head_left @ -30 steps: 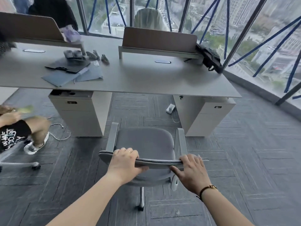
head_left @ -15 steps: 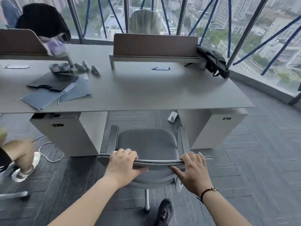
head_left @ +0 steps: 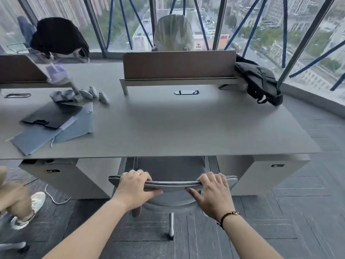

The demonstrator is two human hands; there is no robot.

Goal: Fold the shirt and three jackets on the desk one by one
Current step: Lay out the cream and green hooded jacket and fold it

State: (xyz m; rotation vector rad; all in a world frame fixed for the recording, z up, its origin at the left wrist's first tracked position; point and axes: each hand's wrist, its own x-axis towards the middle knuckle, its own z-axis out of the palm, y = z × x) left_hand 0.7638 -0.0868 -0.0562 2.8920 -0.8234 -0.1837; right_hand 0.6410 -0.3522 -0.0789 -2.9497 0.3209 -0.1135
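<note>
My left hand (head_left: 135, 186) and my right hand (head_left: 214, 191) both grip the top edge of a grey office chair's backrest (head_left: 171, 185); its seat sits partly under the grey desk (head_left: 186, 126). A dark jacket (head_left: 261, 82) lies crumpled at the desk's far right corner, beside the brown divider panel (head_left: 179, 64). A black garment (head_left: 57, 37) hangs over a chair behind the desk at the far left, and a pale garment (head_left: 172, 32) covers another chair back behind the divider.
Blue folders (head_left: 56, 131) and a black clipboard (head_left: 50, 114) lie on the desk's left part, with small grey items (head_left: 82, 94) behind them. Drawer cabinets (head_left: 71, 176) stand under the desk on both sides. Another person's leg and shoe (head_left: 26, 208) are at the left edge.
The chair has rolled forward under the desk with both hands still gripping its backrest. I have come closer to the desk. The person at the left has shifted.
</note>
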